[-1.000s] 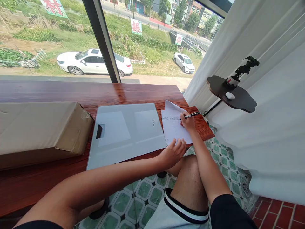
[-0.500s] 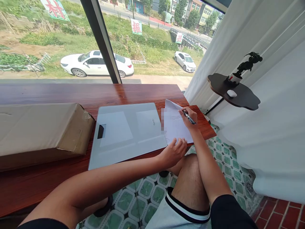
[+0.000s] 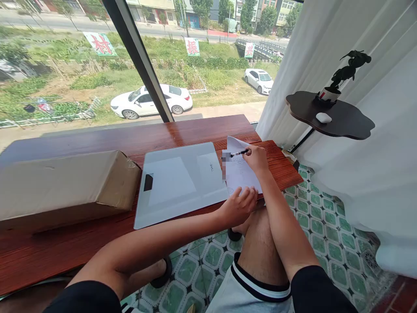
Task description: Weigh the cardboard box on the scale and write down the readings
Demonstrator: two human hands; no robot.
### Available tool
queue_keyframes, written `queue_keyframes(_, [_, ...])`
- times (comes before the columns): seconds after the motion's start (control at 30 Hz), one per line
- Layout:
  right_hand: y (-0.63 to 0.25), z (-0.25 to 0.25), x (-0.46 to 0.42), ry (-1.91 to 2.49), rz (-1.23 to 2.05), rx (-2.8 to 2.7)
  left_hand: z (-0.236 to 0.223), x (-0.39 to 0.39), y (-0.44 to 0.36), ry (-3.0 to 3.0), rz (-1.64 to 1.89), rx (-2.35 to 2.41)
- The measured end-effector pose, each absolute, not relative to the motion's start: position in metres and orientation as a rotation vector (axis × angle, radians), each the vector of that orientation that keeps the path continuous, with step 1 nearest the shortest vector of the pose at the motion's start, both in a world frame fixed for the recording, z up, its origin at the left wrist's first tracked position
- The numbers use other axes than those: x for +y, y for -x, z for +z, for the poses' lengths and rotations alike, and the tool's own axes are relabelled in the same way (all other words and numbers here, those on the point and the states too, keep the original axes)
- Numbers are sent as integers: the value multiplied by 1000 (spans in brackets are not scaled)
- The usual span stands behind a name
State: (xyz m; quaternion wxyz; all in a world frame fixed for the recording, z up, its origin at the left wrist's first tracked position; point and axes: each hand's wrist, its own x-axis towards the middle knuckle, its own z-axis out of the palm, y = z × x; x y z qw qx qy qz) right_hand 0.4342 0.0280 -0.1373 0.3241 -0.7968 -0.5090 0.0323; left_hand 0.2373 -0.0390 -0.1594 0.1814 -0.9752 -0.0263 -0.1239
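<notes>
A white sheet of paper (image 3: 239,174) with printed lines lies near the right end of the wooden counter (image 3: 182,134). My right hand (image 3: 257,158) is closed round a black pen (image 3: 239,153), whose tip points left over the top of the sheet. My left hand (image 3: 239,204) rests at the sheet's near edge with fingers lying on the paper, holding nothing. A flat white board (image 3: 179,180) lies just left of the paper.
A long cardboard box (image 3: 65,182) lies on the counter's left part. A dark side shelf (image 3: 329,117) at the right carries a small potted plant (image 3: 345,74) and a white object. White curtain hangs at right; green patterned floor tiles lie below. The window shows parked cars.
The pen has swung round so its tip now points left across the sheet's top. My view has tilted and shifted. My left hand stays on the paper's near edge.
</notes>
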Motion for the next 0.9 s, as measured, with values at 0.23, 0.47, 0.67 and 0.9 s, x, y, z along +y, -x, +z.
queue_keyframes(0.23, [-429, -145, 38, 2166, 79, -1332, -159, -39, -236, 2772, -276, -46])
queue_keyframes(0.47, [-424, -144, 41, 2263, 71, -1281, -162, -38, -233, 2755, -342, -38])
queue_keyframes(0.67, [-418, -141, 42, 2302, 73, -1278, -155, -39, -225, 2795, -277, -53])
queue_keyframes(0.9, [-415, -139, 40, 2286, 41, -1282, -131, -30, -188, 2769, -548, -164])
